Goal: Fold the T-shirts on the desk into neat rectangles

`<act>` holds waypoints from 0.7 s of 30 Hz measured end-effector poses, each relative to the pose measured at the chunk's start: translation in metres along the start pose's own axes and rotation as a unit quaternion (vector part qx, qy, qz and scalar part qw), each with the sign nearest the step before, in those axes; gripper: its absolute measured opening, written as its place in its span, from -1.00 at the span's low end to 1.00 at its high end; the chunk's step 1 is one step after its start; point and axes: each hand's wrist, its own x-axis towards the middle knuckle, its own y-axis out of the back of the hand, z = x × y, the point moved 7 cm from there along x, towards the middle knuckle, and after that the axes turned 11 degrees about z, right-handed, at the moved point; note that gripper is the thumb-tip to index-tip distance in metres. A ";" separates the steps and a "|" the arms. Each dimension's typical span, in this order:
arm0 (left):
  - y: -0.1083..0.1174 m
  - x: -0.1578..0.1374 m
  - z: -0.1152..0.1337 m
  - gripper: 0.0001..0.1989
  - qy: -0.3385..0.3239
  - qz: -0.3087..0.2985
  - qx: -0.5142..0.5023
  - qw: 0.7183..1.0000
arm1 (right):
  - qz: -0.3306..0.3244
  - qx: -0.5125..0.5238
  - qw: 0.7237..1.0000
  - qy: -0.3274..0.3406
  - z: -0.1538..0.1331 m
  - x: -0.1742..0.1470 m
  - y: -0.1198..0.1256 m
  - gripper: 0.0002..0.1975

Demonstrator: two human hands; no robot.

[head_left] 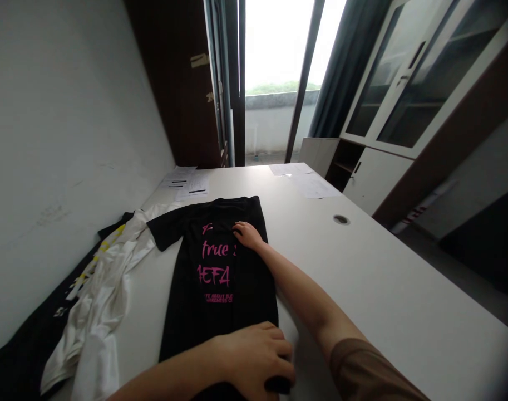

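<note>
A black T-shirt (pixel 214 328) with pink lettering lies on the white table, its right side folded over so that the print is cut off. Its one visible sleeve spreads to the left. My right hand (pixel 248 235) is on the folded part near the collar, fingertips curled onto the fabric by the fold's edge. Close to me, my left hand (pixel 257 356) is bent round the shirt's right edge, with black cloth between thumb and fingers. The shirt's lower end is partly hidden behind my left hand and forearm.
Rumpled white and black garments (pixel 107 289) lie along the wall on the left. Papers (pixel 191 184) are at the table's far left, more sheets (pixel 310 181) at the far right. A cable hole (pixel 341 220) pierces the white table (pixel 387 289). Cabinets (pixel 383 111) stand beyond its right side.
</note>
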 end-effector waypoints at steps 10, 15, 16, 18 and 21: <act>0.024 -0.001 -0.006 -0.72 0.098 -0.002 0.131 0.987 | 0.002 0.007 1.000 0.002 0.004 0.000 -0.003 -0.71; 0.047 -0.009 -0.010 -0.89 0.124 -0.020 0.160 0.979 | 0.000 -0.003 1.000 0.011 0.004 0.000 -0.004 -0.72; 0.049 -0.010 -0.011 -0.91 0.126 -0.025 0.161 0.978 | 0.001 -0.004 1.000 0.014 0.004 0.000 -0.004 -0.72; 0.052 -0.010 -0.011 -0.90 0.131 -0.036 0.160 0.978 | 0.004 -0.008 1.000 0.018 0.004 0.000 -0.004 -0.72; 0.052 -0.011 -0.012 -0.87 0.171 -0.064 0.140 0.973 | 0.005 -0.014 1.000 0.016 0.004 0.000 -0.005 -0.73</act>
